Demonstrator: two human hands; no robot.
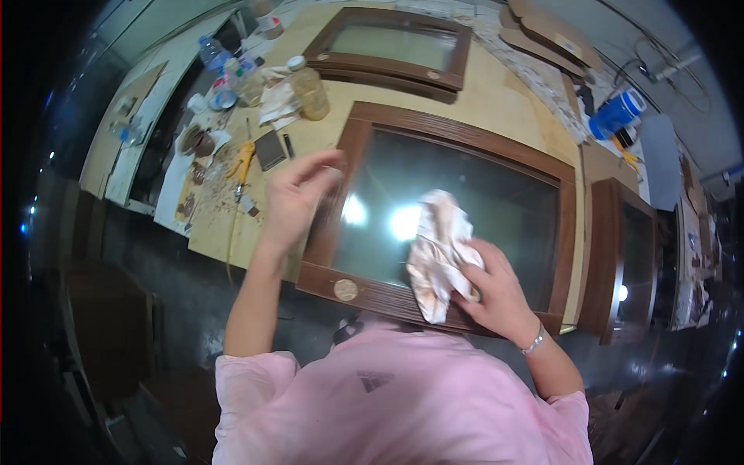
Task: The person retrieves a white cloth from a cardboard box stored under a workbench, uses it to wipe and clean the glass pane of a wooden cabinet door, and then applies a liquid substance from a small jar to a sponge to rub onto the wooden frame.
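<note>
A brown wood-framed glass door panel (457, 143) lies on the worktable in front of me. My right hand (496, 291) grips a crumpled, stained white rag (442, 256), which rests over the glass and the near rail of the frame. My left hand (298, 194) is at the panel's left side, fingers bent toward the thumb in a pinch. Whatever those fingertips may hold is too small to make out. Light glares off the glass between my hands. A round pale spot (346, 290) shows on the frame's near left corner.
Other framed panels lie at the far side (387, 66) and lean at the right (601, 256). Bottles, including a jar of yellowish liquid (308, 89), stand at the left near a yellow-handled tool (242, 167) and a dark square block (271, 149). A blue container (618, 114) is at the right.
</note>
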